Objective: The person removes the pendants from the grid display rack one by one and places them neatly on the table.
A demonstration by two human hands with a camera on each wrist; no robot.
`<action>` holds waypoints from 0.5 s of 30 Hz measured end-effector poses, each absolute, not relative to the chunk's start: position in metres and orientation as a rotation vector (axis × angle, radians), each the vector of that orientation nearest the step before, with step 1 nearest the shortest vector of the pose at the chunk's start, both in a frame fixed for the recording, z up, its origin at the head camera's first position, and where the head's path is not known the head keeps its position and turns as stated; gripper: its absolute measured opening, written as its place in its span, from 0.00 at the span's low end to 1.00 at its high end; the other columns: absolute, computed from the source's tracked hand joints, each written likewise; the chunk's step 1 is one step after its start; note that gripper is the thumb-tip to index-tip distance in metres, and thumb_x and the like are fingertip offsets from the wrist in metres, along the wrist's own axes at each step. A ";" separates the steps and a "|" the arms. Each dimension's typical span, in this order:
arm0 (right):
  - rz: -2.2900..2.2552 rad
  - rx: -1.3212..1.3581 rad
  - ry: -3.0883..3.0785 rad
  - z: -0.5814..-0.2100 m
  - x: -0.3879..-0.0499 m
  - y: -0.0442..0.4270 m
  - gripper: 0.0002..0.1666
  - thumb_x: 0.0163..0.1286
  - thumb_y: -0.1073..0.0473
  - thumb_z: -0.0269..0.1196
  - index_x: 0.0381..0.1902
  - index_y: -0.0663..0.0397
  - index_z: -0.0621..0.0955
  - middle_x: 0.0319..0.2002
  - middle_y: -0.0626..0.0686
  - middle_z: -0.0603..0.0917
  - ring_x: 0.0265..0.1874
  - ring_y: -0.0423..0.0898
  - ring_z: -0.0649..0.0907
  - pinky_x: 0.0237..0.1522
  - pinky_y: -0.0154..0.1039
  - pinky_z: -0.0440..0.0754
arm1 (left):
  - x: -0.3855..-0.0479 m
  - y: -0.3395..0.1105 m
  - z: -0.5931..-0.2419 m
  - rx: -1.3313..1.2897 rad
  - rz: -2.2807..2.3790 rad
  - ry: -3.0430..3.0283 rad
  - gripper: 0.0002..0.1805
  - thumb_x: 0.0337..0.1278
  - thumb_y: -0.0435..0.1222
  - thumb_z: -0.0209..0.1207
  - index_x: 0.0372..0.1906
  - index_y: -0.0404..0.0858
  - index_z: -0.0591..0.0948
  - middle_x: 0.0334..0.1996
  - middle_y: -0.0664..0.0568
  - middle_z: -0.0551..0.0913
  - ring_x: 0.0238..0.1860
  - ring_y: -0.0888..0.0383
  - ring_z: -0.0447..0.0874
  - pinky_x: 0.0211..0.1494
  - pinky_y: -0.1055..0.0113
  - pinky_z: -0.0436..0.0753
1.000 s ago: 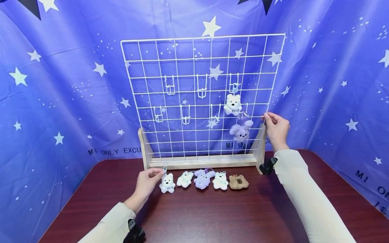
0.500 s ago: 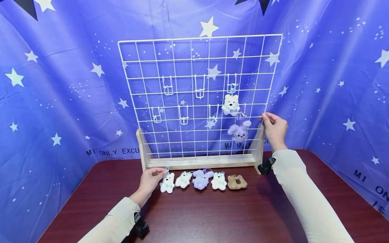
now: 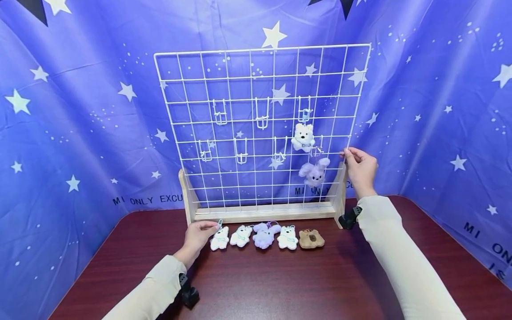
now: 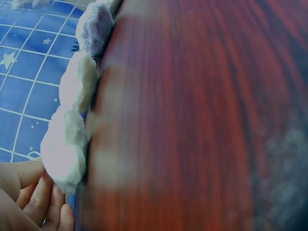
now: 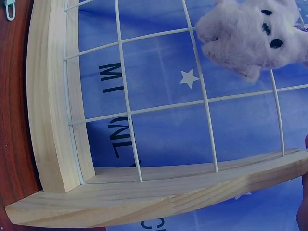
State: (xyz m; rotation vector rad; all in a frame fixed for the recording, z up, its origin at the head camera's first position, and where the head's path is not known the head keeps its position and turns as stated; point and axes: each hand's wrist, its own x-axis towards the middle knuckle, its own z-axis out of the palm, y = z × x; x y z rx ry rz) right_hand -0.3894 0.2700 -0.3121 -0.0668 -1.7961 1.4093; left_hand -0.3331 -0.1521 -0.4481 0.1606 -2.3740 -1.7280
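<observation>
My left hand (image 3: 197, 239) pinches the top of a white plush bear keychain (image 3: 219, 238), whose pale clasp sticks up past the fingertips. This bear is at the left end of a row on the table, its fluffy side (image 4: 65, 149) right by the fingers in the left wrist view. To its right lie another white plush keychain (image 3: 241, 236), a purple one (image 3: 264, 236), a third white one (image 3: 287, 238) and a brown one (image 3: 311, 239). My right hand (image 3: 362, 171) holds the right edge of a white wire grid rack (image 3: 250, 52).
The rack's wooden base (image 3: 264, 215) stands behind the row. From its hooks hang a white bear keychain (image 3: 303, 137) and a purple long-eared one (image 3: 314, 173); several other hooks (image 3: 262, 120) carry nothing. A starry blue cloth (image 3: 92, 89) surrounds the dark red table (image 3: 256, 284).
The white bear in my left hand has shifted slightly back and toward its neighbour in the row. My right hand stays on the rack's edge. The head view has moved a little.
</observation>
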 end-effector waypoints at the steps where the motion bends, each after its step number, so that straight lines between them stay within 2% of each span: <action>1: 1.411 -0.066 -1.794 -0.312 -0.390 0.270 0.16 0.66 0.58 0.62 0.44 0.67 0.83 0.22 0.30 0.80 0.26 0.27 0.80 0.30 0.20 0.74 | -0.333 -0.152 -0.448 0.161 -1.722 -2.381 0.08 0.49 0.29 0.65 0.35 0.27 0.85 0.25 0.49 0.86 0.24 0.68 0.76 0.29 0.75 0.74; 7: 1.405 -0.059 -1.795 -0.311 -0.390 0.269 0.16 0.65 0.58 0.63 0.44 0.66 0.83 0.20 0.27 0.79 0.25 0.26 0.80 0.28 0.20 0.72 | -0.333 -0.154 -0.446 0.146 -1.720 -2.372 0.09 0.49 0.28 0.65 0.35 0.26 0.85 0.25 0.47 0.87 0.24 0.69 0.77 0.29 0.77 0.74; 15: 1.421 -0.071 -1.798 -0.311 -0.388 0.271 0.17 0.65 0.56 0.63 0.44 0.65 0.83 0.23 0.32 0.82 0.26 0.25 0.80 0.31 0.20 0.74 | -0.330 -0.146 -0.435 0.085 -1.677 -2.388 0.08 0.48 0.29 0.66 0.34 0.28 0.85 0.28 0.46 0.87 0.26 0.68 0.77 0.33 0.75 0.75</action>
